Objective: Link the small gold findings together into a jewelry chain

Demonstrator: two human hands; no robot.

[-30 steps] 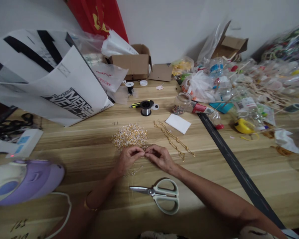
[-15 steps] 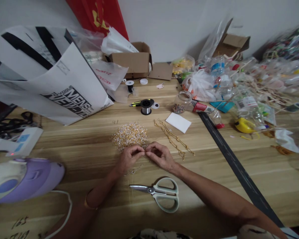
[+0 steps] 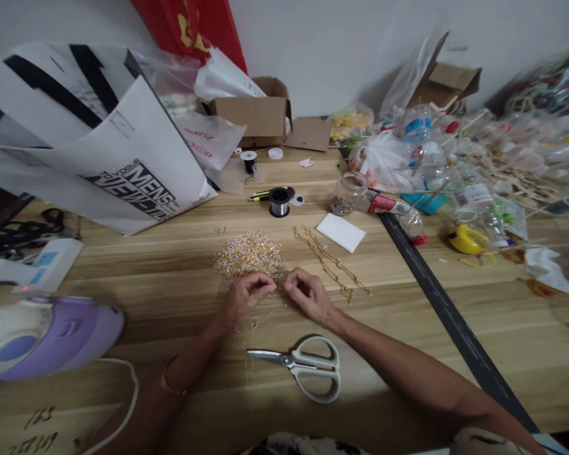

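My left hand (image 3: pixel 247 297) is closed in a pinch at the near edge of a heap of gold and clear beads (image 3: pixel 247 253). Facing it across a small gap, my right hand (image 3: pixel 308 294) pinches too, thumb against forefinger. What either hand holds is too small to make out. A short silvery chain (image 3: pixel 253 324) hangs or lies just below my left hand; I cannot tell whether it is held. Beyond my right hand lie gold bead chains (image 3: pixel 329 265). Scissors with pale green handles (image 3: pixel 303 366) rest nearer to me, blades pointing left.
Behind the heap stand a spool of silver wire (image 3: pixel 279 202), a utility knife (image 3: pixel 260 195) and a white card (image 3: pixel 340 232). A bead jar (image 3: pixel 348 193) and piled bottles are at right. A large paper bag (image 3: pixel 137 164) and a purple appliance (image 3: pixel 61 338) stand left.
My fingertips have drawn slightly apart, the right hand shifting a little to the right. The left hand stays nearly in place. The camera view has shifted slightly.
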